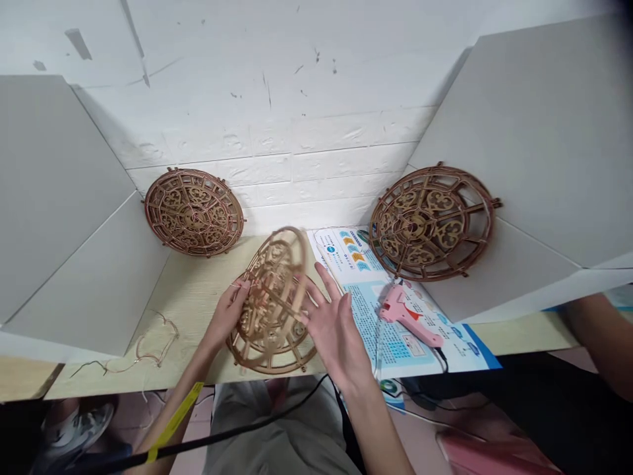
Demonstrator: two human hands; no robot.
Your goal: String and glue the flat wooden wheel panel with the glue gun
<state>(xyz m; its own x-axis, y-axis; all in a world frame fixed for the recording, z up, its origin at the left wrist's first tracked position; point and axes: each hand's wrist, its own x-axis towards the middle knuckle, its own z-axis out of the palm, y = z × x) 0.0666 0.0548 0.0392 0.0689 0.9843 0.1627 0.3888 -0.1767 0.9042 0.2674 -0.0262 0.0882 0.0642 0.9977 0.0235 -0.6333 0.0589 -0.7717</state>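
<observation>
My left hand [228,315] is closed on the left edge of a round wooden openwork disc [277,277], with a thin wire at the fingertips. The disc is tilted up and smeared by motion. Beneath it a similar round frame [270,361] rests on the table; whether the two are joined I cannot tell. My right hand [341,340] is at the disc's right side with palm up and fingers spread. Some of its fingertips are at the rim, and contact is unclear. To the right, a pink glue gun [410,316] lies on a printed sheet [366,300].
Two finished-looking openwork discs lean at the back, one disc [194,212] at left and another disc [430,221] at right. Grey-white panels [539,145] stand on both sides. Loose copper-coloured wire [157,349] lies at left. Another person's arm [603,343] shows at far right.
</observation>
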